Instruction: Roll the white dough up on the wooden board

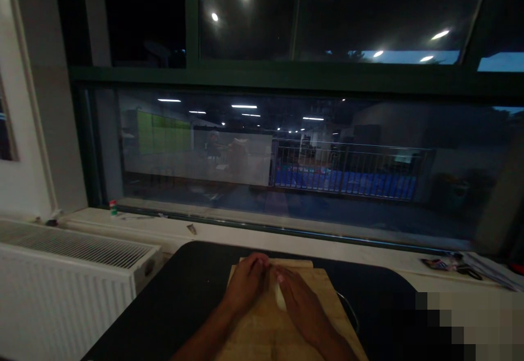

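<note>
1. A wide, green-framed window spans the view, showing lights, a railing and reflections.
2. Before it stands a black table with rounded corners.
3. A white radiator stands at the left.
4. A wooden board lies on the table; a light wooden strip lies along its far end.
5. The left hand and right hand are close together over the board, fingertips nearly meeting; I cannot tell whether either grips anything.
6. A pale piece shows on the board beside the right hand's fingers, partly hidden.
</note>
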Tool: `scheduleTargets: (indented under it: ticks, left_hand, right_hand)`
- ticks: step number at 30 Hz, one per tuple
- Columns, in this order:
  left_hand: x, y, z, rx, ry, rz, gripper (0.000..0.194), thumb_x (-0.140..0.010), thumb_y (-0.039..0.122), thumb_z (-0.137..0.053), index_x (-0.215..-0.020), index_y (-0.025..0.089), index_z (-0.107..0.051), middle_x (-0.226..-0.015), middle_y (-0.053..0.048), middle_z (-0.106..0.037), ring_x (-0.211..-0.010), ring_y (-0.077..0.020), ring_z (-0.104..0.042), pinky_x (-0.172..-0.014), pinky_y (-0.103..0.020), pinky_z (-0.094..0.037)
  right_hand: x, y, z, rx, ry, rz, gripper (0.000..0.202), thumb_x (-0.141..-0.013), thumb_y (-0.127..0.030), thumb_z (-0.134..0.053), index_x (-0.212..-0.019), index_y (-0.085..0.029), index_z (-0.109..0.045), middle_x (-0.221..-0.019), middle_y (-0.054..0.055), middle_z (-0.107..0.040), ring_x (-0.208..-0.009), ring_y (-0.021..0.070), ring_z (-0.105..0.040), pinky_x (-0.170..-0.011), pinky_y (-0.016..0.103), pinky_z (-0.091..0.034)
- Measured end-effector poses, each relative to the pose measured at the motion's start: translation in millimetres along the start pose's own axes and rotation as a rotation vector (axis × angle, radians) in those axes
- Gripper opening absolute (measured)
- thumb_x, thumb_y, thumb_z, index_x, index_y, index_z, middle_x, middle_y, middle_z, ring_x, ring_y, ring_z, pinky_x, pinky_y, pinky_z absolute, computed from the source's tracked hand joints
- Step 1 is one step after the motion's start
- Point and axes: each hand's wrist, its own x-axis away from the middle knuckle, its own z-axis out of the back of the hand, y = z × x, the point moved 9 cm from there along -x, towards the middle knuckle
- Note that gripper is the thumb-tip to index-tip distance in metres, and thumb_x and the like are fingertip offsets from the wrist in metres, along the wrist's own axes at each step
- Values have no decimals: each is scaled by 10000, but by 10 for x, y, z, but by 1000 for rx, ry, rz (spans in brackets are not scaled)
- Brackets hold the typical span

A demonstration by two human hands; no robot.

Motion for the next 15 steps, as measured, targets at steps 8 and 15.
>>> scheduleTargets:
  ticks: [8, 15]
  left_hand:
    - [17, 4, 28, 33, 25, 41, 267, -900, 388, -463, -960, 204, -646, -778, -7, -665, -697, -162, -588, -615, -245, -419]
    - [23, 62, 5, 11, -14, -30, 253, -921, 335, -431, -889, 199, -642, -782, -7, -657, -730, -167, -574, -644, -248, -410]
  right_hand:
    - [-645, 628, 405, 329, -155, -29, 381, -886, -340, -465, -1197, -198, -633, -1223, 99, -637, -1153, 230, -558, -1000, 373, -394]
    - [-795, 620, 385, 431, -350, 73, 231, -844, -308, -509, -971, -202, -669, -943, 50, -682, -868, 186, -607, -769, 282, -429]
